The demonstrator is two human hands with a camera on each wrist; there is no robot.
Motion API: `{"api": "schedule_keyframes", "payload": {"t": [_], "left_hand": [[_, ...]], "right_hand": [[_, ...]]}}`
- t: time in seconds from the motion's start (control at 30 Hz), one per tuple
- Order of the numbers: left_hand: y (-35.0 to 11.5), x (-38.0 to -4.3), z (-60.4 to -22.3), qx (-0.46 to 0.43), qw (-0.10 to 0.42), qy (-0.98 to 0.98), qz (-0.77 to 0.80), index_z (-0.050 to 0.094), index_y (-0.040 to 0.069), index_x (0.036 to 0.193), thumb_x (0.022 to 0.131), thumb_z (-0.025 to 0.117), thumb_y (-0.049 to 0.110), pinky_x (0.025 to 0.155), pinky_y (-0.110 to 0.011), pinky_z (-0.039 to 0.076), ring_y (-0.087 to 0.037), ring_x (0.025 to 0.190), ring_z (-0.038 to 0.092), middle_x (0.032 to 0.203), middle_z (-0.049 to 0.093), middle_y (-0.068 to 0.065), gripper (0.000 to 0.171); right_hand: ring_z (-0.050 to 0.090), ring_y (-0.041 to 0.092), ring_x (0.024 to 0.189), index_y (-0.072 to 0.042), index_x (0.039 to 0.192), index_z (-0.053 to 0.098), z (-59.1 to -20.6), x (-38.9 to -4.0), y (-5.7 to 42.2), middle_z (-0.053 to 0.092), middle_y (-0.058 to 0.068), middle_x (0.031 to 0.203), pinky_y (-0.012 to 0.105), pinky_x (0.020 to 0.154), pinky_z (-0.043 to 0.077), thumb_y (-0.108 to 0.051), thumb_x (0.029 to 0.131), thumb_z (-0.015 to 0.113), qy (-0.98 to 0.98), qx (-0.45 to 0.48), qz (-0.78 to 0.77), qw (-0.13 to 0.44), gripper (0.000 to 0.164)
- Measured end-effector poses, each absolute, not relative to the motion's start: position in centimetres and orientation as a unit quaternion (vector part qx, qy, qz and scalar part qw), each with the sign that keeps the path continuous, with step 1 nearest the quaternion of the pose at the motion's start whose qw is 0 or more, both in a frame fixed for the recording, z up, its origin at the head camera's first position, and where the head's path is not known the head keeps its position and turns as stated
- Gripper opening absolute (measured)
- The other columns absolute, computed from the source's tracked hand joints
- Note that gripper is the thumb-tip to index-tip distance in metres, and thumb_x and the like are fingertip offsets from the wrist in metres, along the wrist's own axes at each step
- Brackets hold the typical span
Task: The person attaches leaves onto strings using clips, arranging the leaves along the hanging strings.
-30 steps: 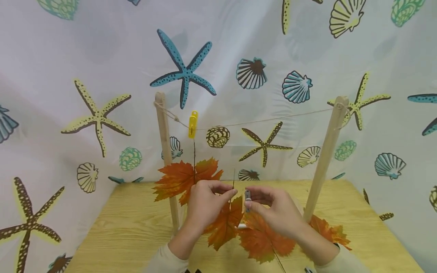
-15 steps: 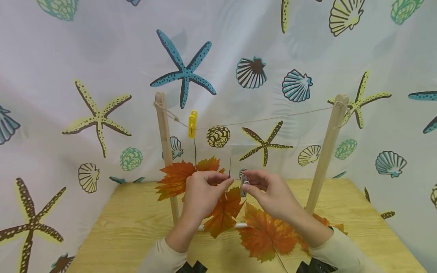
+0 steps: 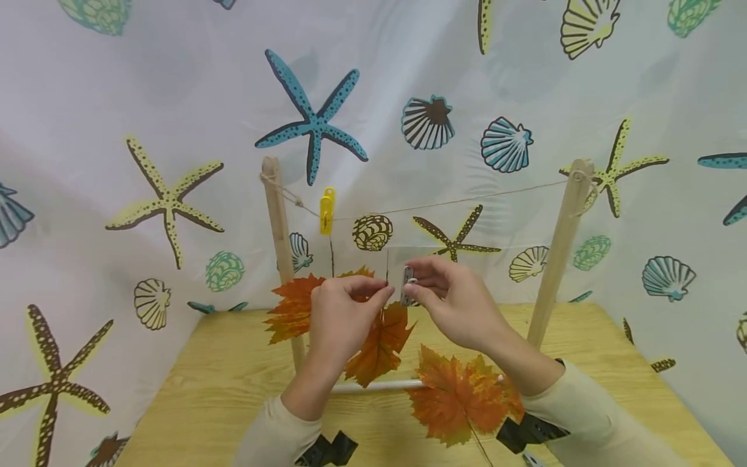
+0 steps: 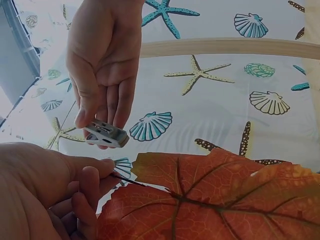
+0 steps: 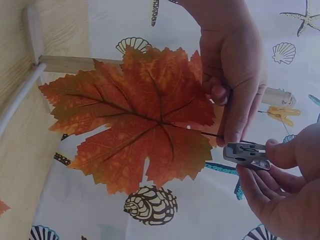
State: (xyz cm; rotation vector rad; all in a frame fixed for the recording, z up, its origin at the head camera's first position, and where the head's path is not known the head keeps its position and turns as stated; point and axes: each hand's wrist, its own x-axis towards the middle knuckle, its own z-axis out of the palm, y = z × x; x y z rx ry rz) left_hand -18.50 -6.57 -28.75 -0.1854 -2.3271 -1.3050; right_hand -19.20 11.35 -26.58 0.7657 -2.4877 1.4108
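Observation:
My left hand [image 3: 344, 318] pinches the thin dark stem of an orange-red artificial maple leaf [image 5: 140, 120]; the leaf hangs below the fingers and the stem's tip sticks up above them. Close by on the right, my right hand [image 3: 461, 301] holds a grey clothespin [image 4: 106, 135] between thumb and fingers. The clothespin is apart from the leaf's stem in the left wrist view. Both hands are below a twine line [image 3: 467, 200]. On that line a yellow clothespin [image 3: 327, 211] holds another maple leaf [image 3: 294, 305] by its stem, partly hidden behind my left hand.
The twine runs between a left wooden post [image 3: 277, 224] and a right wooden post [image 3: 557, 259]. A white rod [image 3: 373, 386] lies low between them. Another maple leaf [image 3: 449, 395] is on the wooden table [image 3: 192, 389], with a grey clothespin [image 3: 532, 459] at the front edge of view.
Both hands have risen toward the twine, carrying the maple leaf and the grey clothespin upward and slightly left. The leaf on the yellow clothespin stays hanging.

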Motion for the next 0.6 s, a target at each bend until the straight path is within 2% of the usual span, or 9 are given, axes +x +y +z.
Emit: {"api": "schedule_keyframes", "payload": {"t": [0.6], "left_hand": [[-6.7,-18.8,-26.9,-0.075,0.249,-0.833,-0.489,0.082,0.012,0.095,0.087,0.079,0.024,0.062,-0.029,0.053,-0.015,0.075,0.068,0.09,0.079,-0.002,0.015]], "right_hand": [[0.07,0.025,0.108,-0.002,0.127,0.061,-22.5,-20.5,10.2,0.069,0.012,0.115,0.034,0.093,0.056,-0.008,0.095,0.067,-0.841,0.266,0.459,0.106,0.033]]}}
